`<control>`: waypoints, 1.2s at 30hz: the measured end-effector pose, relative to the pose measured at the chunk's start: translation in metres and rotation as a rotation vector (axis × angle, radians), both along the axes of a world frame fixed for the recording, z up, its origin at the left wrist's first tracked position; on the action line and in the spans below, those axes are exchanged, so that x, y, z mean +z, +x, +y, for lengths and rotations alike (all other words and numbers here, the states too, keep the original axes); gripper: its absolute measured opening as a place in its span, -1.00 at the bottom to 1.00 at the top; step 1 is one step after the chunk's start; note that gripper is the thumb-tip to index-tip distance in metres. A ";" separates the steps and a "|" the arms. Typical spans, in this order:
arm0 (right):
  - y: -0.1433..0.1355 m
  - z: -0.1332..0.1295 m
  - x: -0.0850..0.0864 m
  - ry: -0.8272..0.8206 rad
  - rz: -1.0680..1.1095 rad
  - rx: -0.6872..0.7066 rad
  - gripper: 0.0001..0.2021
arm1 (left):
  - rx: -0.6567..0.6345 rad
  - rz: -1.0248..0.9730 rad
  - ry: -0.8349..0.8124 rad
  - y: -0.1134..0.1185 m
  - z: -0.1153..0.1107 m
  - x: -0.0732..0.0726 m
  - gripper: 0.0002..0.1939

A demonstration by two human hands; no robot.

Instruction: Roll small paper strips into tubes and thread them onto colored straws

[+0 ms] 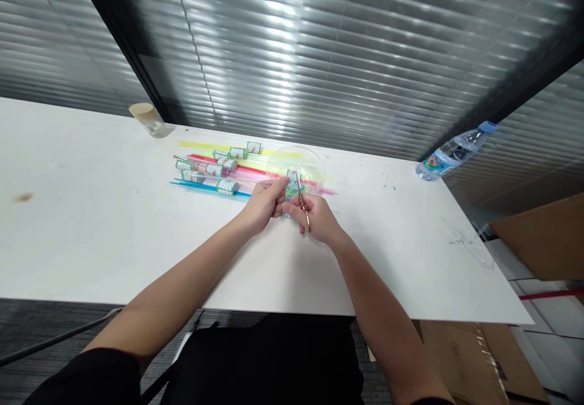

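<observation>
Above the front of the clear round bowl (321,163), my hands are close together. My left hand (263,203) is closed in a pinch; whatever its fingertips hold is too small to make out. A pair of scissors (299,187) with coppery handles is in my right hand (318,215), its blades pointing away from me and up by the left fingertips. Small green and white pieces show in the bowl, partly hidden by my fingers. Behind and left of my hands lie bundles of thin coloured sticks, blue (246,194), red (255,168) and yellow (196,144), with printed paper labels (227,186) around them.
A water bottle (451,152) with a blue cap stands at the table's right rear. At the left rear is a clear jar (155,126) with a wooden-looking lid. Tiny scraps (387,185) dot the white table (114,222). Cardboard boxes (460,356) sit below its right edge.
</observation>
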State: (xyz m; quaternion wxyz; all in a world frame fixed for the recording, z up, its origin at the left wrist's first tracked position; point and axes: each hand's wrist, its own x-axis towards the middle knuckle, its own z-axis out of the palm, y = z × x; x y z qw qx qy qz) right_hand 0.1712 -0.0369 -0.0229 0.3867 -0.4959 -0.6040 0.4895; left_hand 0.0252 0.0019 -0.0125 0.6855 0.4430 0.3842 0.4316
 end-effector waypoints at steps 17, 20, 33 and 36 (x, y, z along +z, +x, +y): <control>0.000 0.000 0.001 -0.017 -0.004 0.001 -0.58 | 0.016 -0.002 -0.005 0.001 0.000 0.002 -0.47; 0.000 0.000 0.000 -0.017 -0.024 -0.006 -0.59 | 0.033 -0.004 -0.005 0.001 0.000 0.002 -0.47; -0.001 0.001 0.002 0.010 0.030 -0.094 -0.60 | 0.031 0.002 0.012 0.001 -0.001 0.002 -0.45; 0.000 0.001 0.003 0.065 0.053 -0.147 -0.60 | -0.008 0.004 0.013 0.001 -0.001 0.001 -0.45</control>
